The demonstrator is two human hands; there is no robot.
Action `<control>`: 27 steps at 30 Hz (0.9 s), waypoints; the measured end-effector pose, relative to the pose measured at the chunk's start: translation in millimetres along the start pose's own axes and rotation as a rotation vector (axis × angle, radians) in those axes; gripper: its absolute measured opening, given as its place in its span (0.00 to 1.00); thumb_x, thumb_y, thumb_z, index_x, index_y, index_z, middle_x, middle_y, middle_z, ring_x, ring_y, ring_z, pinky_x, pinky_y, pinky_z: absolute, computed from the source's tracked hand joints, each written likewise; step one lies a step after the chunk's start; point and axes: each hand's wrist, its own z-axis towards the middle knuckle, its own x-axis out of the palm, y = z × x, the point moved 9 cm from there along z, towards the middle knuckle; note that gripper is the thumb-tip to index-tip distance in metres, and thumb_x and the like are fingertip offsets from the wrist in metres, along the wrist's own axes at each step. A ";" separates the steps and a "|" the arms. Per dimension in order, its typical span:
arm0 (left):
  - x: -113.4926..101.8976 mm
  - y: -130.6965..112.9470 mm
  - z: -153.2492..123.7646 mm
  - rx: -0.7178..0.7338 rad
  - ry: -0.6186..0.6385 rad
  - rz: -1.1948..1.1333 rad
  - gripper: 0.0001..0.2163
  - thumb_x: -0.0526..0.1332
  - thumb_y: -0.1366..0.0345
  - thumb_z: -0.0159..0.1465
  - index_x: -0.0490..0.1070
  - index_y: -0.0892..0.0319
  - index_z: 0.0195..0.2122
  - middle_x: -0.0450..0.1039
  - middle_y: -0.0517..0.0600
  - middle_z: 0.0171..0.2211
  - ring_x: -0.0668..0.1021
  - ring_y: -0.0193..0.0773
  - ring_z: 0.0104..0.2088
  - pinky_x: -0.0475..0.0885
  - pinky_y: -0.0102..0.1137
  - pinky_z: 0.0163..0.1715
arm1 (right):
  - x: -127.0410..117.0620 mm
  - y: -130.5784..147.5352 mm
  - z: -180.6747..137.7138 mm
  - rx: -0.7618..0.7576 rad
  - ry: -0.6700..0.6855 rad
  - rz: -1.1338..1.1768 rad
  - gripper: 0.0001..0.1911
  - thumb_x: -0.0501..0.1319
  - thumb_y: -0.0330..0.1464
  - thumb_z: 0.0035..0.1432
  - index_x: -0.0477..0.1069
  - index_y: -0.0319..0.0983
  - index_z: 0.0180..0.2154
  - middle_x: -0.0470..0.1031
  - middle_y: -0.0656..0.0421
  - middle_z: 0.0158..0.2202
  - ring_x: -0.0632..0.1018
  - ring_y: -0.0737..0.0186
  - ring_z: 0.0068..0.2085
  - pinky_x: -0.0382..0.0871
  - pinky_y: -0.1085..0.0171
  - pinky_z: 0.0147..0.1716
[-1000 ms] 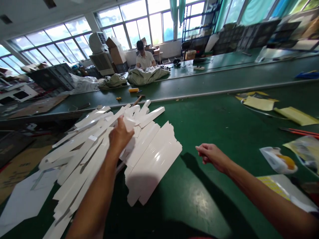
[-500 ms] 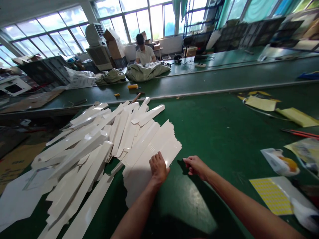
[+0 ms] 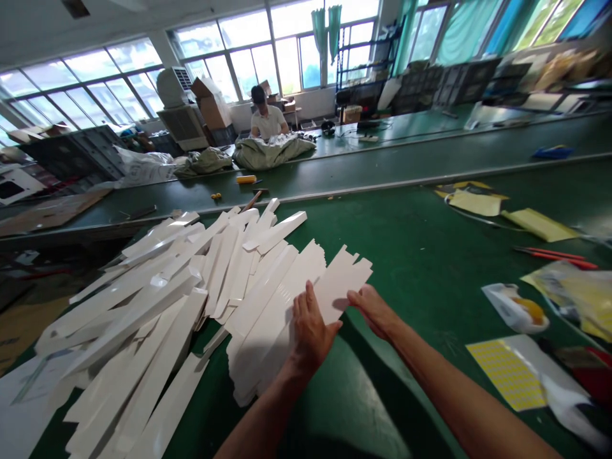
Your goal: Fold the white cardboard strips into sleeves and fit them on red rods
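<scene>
My left hand [image 3: 310, 328] lies with its fingers stretched out on a fanned stack of flat white card blanks [image 3: 268, 338]. At the right end of that stack, my right hand [image 3: 375, 311] pinches the edge of one white card blank [image 3: 345, 274] between thumb and fingers. This blank has a notched far end and partly overlaps the others. To the left lies a loose heap of long white folded card pieces [image 3: 176, 280], some overlapping the stack.
Yellow label sheets [image 3: 509, 376], a white tape roll holder [image 3: 516, 309] and red-handled tweezers-like tools [image 3: 559, 256] lie on the green table [image 3: 406, 248] at right. Beyond its ledge are a yellow roll [image 3: 246, 180] and a co-worker [image 3: 268, 118] behind grey-green cloth.
The right hand has moved onto a card blank and taken its edge; that blank now sticks out rightward from the stack. The left hand's fingers have straightened. The view has shifted slightly.
</scene>
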 end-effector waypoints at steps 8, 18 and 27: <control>-7.7 -48.5 -5.4 -0.102 0.045 -0.288 0.52 0.77 0.65 0.44 0.48 0.67 0.66 0.64 0.64 0.56 0.70 0.57 0.57 0.69 0.48 0.57 | 10.9 47.6 -23.8 -0.164 -0.005 0.408 0.37 0.78 0.45 0.34 0.75 0.39 0.48 0.81 0.50 0.44 0.79 0.45 0.49 0.76 0.50 0.48; -13.2 -73.5 7.7 -0.106 0.045 -0.427 0.44 0.73 0.68 0.49 0.55 0.66 0.65 0.67 0.61 0.52 0.74 0.51 0.53 0.72 0.43 0.54 | -12.7 73.4 -22.4 -0.268 -0.151 0.348 0.34 0.79 0.46 0.32 0.75 0.37 0.41 0.81 0.52 0.35 0.81 0.52 0.34 0.78 0.56 0.33; -35.2 -61.9 38.0 -0.245 -0.020 -0.580 0.42 0.75 0.66 0.47 0.60 0.62 0.63 0.71 0.57 0.48 0.76 0.48 0.48 0.74 0.40 0.48 | 14.4 -24.4 -49.2 -0.060 0.304 0.011 0.44 0.78 0.44 0.33 0.71 0.36 0.52 0.80 0.51 0.44 0.79 0.49 0.44 0.74 0.54 0.46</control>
